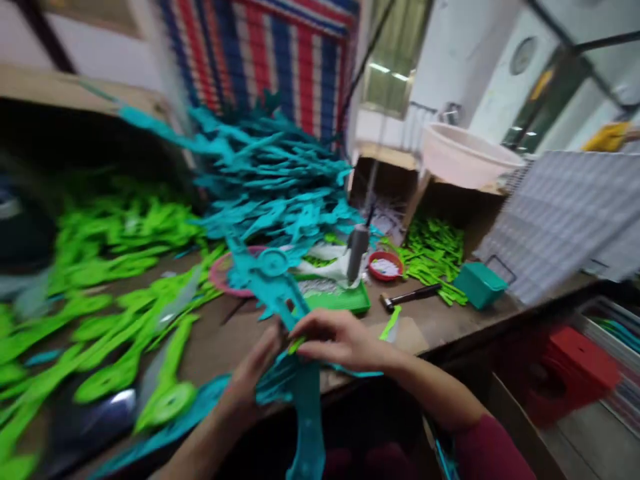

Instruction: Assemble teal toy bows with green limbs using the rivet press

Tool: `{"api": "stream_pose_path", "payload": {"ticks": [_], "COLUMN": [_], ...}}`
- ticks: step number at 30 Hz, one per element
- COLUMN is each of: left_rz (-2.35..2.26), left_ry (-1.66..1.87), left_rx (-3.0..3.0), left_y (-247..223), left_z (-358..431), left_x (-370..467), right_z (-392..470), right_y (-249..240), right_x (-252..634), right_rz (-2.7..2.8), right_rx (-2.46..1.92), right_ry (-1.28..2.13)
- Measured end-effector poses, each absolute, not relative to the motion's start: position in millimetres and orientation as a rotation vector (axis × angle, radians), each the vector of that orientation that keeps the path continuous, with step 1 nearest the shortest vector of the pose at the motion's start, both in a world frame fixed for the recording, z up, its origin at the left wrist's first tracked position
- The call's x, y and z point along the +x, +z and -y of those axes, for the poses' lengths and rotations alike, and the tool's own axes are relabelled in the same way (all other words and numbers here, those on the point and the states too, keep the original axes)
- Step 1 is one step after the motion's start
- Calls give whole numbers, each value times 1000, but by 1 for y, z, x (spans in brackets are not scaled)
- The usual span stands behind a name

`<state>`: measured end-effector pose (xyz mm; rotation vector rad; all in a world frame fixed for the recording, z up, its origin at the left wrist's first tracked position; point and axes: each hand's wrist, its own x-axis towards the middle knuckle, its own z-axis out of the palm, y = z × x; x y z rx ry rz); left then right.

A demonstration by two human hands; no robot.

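Observation:
A long teal plastic part (pixel 270 283) with a round hub near its far end stands up in front of me, its lower end hanging past the table edge. My left hand (pixel 253 373), smeared by motion, is closed around the part's left side near the middle. From the right, my right hand (pixel 337 339) pinches a small bright green plastic piece (pixel 296 345) against the same part; most of that piece is hidden by the fingers. Beneath my hands, more teal parts (pixel 277 380) lie at the table edge.
Loose green plastic parts (pixel 115 320) cover the left side. Behind rises a tall teal heap (pixel 280 173). A hanging grey electric screwdriver (pixel 357 253), green tray (pixel 345 300), red bowl (pixel 385 265), hammer (pixel 413 295) and teal bin (pixel 480 285) stand or lie ahead and right.

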<state>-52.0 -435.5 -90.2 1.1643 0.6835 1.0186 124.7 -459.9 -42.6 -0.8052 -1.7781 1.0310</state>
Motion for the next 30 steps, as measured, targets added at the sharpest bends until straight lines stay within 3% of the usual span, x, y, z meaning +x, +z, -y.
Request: {"api": "stream_pose_path", "payload": {"ticks": [2, 6, 9, 18, 25, 30], "left_rz": [-786, -734, -759, -757, -842, -912], "left_ry": [982, 835, 903, 827, 827, 835], "left_rx": [1088, 1158, 1344, 1529, 1618, 1694], "left_y": [-83, -58, -53, -61, -55, -52], "left_z": [433, 435, 445, 449, 459, 459], "left_x": [-53, -41, -35, -31, -21, -12], "right_z": [457, 448, 446, 433, 437, 438], "right_y": [-41, -19, -8, -9, -14, -20], "right_x": [128, 130, 124, 119, 120, 119], "right_rz": [1639, 1535, 1595, 1574, 1353, 1207], "right_rx": [-820, -841, -791, -707, -691, -700], "right_ry": [890, 283, 123, 224, 646, 696]}}
